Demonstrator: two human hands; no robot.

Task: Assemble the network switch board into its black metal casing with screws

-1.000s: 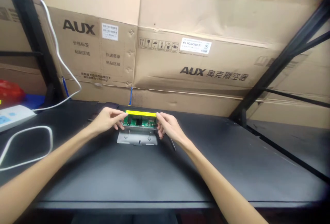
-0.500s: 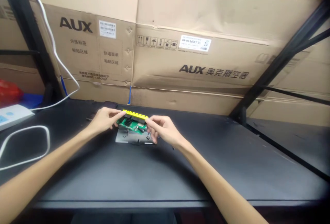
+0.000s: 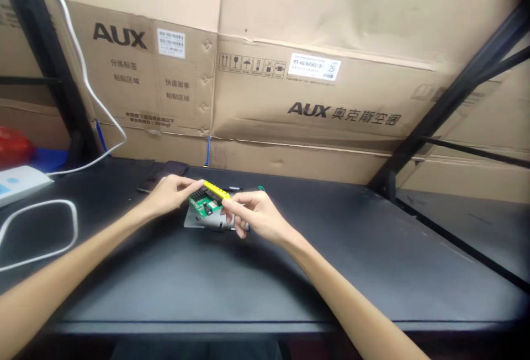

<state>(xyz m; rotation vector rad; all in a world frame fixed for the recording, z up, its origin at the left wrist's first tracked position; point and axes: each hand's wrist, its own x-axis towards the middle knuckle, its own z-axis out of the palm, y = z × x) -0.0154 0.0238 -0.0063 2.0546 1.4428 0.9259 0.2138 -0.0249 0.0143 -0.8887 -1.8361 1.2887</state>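
A green circuit board [image 3: 205, 206] with a yellow connector strip [image 3: 216, 189] along its upper edge is held between both hands, tilted. My left hand [image 3: 171, 191] grips its left end, thumb at the end of the yellow strip. At the right end, my right hand [image 3: 254, 211] pinches the strip's lower corner between thumb and fingers. Beneath the board a grey metal plate [image 3: 192, 219] lies on the black table, partly covered by the board and my right fingers. A small green piece [image 3: 261, 188] shows just behind my right hand.
A dark phone-like slab [image 3: 159, 175] lies behind my left hand. On the left are a white power strip [image 3: 25, 184] and a looped white cable [image 3: 75, 222]. Large cardboard [image 3: 256, 100] stands along the back of the black table [image 3: 199, 288], between black metal posts.
The board has turned, its right end coming down and toward me, and my right hand has shifted slightly left with it. More of the plate's far side and the dark slab now shows.
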